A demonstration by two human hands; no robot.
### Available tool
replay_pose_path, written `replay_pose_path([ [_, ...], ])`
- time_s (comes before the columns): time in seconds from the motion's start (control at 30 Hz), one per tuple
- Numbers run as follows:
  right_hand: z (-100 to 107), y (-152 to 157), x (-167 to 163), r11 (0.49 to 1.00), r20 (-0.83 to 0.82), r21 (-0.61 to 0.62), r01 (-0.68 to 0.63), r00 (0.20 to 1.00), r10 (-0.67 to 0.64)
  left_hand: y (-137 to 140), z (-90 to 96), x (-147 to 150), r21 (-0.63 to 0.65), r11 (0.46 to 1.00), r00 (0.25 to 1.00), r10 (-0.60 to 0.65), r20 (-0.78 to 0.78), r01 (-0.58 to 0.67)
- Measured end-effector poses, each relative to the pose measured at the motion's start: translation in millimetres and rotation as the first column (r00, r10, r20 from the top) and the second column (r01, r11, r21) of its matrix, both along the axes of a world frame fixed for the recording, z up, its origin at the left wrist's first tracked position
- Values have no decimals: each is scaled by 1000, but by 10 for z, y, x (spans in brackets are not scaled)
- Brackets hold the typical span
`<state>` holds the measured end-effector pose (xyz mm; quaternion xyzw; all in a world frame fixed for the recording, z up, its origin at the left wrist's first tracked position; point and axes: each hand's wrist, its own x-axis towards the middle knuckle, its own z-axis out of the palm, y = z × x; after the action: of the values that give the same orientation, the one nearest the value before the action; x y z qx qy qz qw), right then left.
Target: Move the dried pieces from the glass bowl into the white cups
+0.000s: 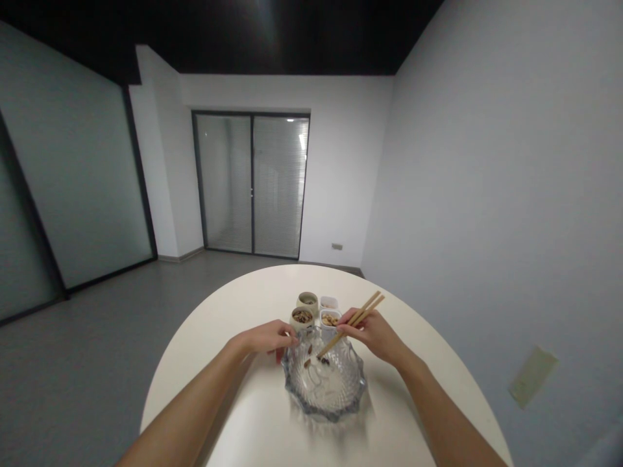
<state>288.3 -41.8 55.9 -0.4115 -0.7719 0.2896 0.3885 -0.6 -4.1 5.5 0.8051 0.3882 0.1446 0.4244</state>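
A pair of wooden chopsticks (361,313) is held in my right hand (370,334), their tips pointing down into a clear glass bowl (324,405) with a scalloped rim. Inside the bowl lie a few small brown pieces (307,364) and some dark round ones (325,361), close to the chopstick tips. My left hand (272,336) grips the bowl's far left rim with curled fingers. Partly hidden under that hand is something red (279,355), whose kind I cannot make out.
Behind the bowl stand two round pale cups, a near one (302,317) with brown bits and a far one (307,300). Beside them are two white tubs, the near one (330,318) holding yellowish pieces, the far one (329,302) pale. All rest on a round white table (204,344).
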Motion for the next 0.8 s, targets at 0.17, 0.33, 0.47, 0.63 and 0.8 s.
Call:
replay_pose_path([
  [0.17, 24, -40, -16, 998, 70, 53, -15, 998, 11, -1, 5, 3, -4, 1000, 1000, -1, 3, 1],
  [0.33, 61, -81, -29, 996, 93, 77, -47, 995, 39, -6, 18, 8, 1, 1000, 1000, -9, 9, 9],
  [0.47, 46, -74, -31, 994, 111, 91, -52, 993, 42, 8, 8, 7, 11, 1000, 1000, -16, 4, 16],
  [0.63, 24, -56, 6, 992, 94, 110, -55, 995, 45, 10, -2, 8, -3, 1000, 1000, -16, 16, 16],
  [0.8, 36, 11, 49, 979, -87, 195, 54, 995, -38, 0, 13, 5, -2, 1000, 1000, -11, 11, 11],
])
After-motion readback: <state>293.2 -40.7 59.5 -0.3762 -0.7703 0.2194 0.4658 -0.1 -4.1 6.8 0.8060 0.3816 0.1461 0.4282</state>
